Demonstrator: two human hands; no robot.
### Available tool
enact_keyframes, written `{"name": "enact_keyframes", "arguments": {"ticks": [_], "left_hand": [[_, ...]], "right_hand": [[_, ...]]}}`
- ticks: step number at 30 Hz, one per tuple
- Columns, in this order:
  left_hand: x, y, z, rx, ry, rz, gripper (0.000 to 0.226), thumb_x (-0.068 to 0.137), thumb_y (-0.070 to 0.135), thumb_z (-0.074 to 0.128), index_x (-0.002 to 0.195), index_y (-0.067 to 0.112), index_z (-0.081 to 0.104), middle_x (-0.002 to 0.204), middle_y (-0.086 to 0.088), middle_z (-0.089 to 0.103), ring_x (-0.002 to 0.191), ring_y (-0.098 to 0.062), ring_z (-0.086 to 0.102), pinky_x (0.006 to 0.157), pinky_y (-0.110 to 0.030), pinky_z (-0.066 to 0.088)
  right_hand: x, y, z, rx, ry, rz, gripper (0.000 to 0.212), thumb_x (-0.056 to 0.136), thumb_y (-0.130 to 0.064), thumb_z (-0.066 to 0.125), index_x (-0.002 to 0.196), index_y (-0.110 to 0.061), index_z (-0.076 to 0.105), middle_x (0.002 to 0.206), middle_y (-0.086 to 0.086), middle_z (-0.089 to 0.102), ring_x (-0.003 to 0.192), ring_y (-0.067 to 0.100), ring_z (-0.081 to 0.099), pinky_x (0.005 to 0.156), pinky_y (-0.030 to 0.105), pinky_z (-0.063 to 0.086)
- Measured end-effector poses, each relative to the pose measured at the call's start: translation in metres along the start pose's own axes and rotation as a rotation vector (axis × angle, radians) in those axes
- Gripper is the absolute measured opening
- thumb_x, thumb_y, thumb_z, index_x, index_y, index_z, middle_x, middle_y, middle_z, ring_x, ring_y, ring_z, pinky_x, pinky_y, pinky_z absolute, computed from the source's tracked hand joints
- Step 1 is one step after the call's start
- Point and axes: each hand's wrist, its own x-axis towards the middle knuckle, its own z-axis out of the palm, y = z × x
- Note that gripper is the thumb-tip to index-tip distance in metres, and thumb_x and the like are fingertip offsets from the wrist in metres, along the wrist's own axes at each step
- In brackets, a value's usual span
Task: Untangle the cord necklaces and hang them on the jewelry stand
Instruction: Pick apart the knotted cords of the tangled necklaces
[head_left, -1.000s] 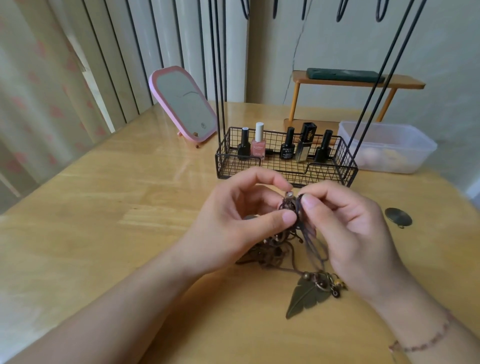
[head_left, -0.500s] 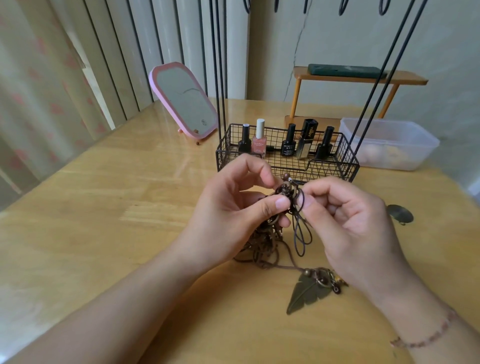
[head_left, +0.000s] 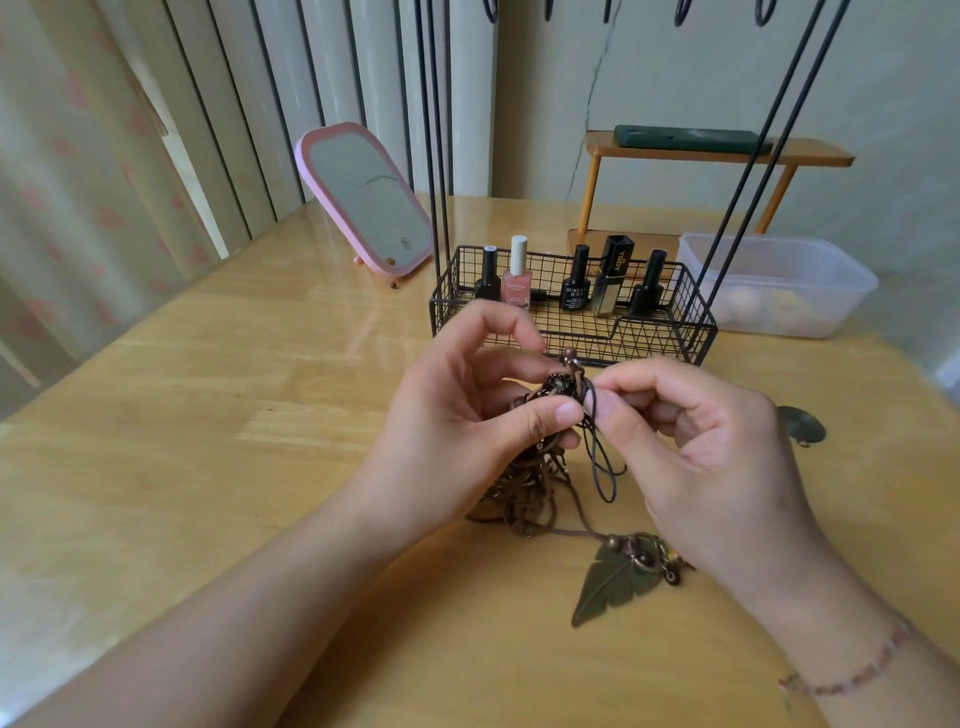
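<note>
Pale wood fills most of the head view: a glossy table (head_left: 218, 441), its left edge slanting from the lower left up toward the centre top, with striped curtains (head_left: 130, 156) beyond it. Bare tabletop stretches wide across the left half of the frame.

At centre, my left hand (head_left: 462, 415) pinches the knotted top of the tangled cord necklaces (head_left: 524, 488) between thumb and fingers; the brown cords hang down from it and bunch on the wood just below. My right hand (head_left: 696, 441), touching the same knot from the right, pinches a thin dark cord loop (head_left: 605, 467) that dangles free. A bronze leaf pendant (head_left: 613, 582) lies flat on the table at lower centre, partly under my right wrist, which wears a beaded bracelet (head_left: 852, 670).

Just behind my hands stands the jewelry stand (head_left: 571, 332), a black wire basket holding nail polish bottles (head_left: 517, 280), its thin rods rising out of the top of the frame. A pink mirror (head_left: 363, 202) leans at upper left of it. At right sit a clear plastic tub (head_left: 779, 286) and, behind, a small wooden shelf (head_left: 717, 156). A dark round disc (head_left: 800, 423) lies near my right hand.
</note>
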Motion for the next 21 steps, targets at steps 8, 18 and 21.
{"name": "enact_keyframes", "arguments": {"ticks": [8,18,21], "left_hand": [[-0.0025,0.0007,-0.001,0.168,0.001,-0.015,0.023,0.079,0.009,0.072,0.101,0.009,0.068,0.09,-0.006,0.075,0.074,-0.019,0.074,0.073,-0.026,0.058],[-0.0019,0.0028,-0.0031,0.185,-0.064,-0.028,0.022,0.093,0.003,0.059,0.115,0.006,0.059,0.099,-0.012,0.075,0.088,-0.015,0.072,0.079,-0.02,0.053],[-0.0023,0.0018,-0.0033,0.141,-0.024,-0.043,0.024,0.086,0.004,0.068,0.105,0.006,0.053,0.093,-0.013,0.074,0.085,-0.018,0.072,0.077,-0.024,0.055]], "right_hand": [[0.0007,0.0019,-0.0007,-0.07,0.02,0.006,0.008,0.091,-0.018,0.068,0.092,-0.023,0.074,0.082,-0.009,0.07,0.078,0.01,0.065,0.065,0.017,0.051],[-0.0007,0.0008,0.0006,0.005,0.018,0.106,0.011,0.088,-0.013,0.069,0.09,-0.023,0.075,0.08,-0.008,0.073,0.075,0.011,0.07,0.066,0.022,0.056],[0.0005,0.0002,0.0012,-0.01,0.027,0.104,0.017,0.088,-0.013,0.069,0.088,-0.029,0.073,0.078,-0.012,0.072,0.075,0.008,0.068,0.065,0.016,0.053]]}}
